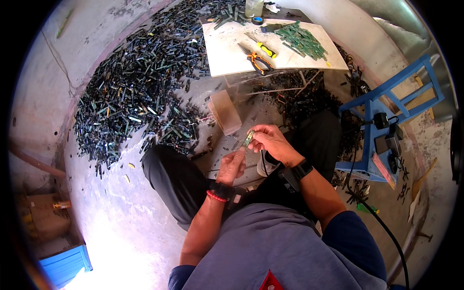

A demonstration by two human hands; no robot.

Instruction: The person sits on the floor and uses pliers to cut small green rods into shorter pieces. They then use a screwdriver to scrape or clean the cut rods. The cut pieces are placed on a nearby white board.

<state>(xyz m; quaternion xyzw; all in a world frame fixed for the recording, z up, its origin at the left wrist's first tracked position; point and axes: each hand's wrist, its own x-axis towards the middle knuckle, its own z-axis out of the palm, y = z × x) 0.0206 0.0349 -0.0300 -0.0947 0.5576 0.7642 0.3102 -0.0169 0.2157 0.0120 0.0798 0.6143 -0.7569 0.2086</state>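
Note:
A small, narrow green circuit board [248, 139] with pale contacts on its face is held up between my hands, over my lap. My right hand [271, 142] pinches its upper part between thumb and fingers. At the lower end, the thumb and fingers of my left hand [231, 166] grip it. Beyond my hands a brown brick-like block [225, 113] lies on the floor. Past that, a low white-topped table [228, 50] carries pliers [256, 59] with orange and black handles, a yellow-handled screwdriver [266, 49] and a heap of green circuit board strips [302, 40].
Dark strip-shaped parts [134, 87] cover the floor at the left in a large pile, with more under the table. To the right stands a blue chair [373, 141] bearing black power adapters [391, 139]. A black cable [380, 221] runs beside me. Black tape [257, 20] sits by a container [253, 8].

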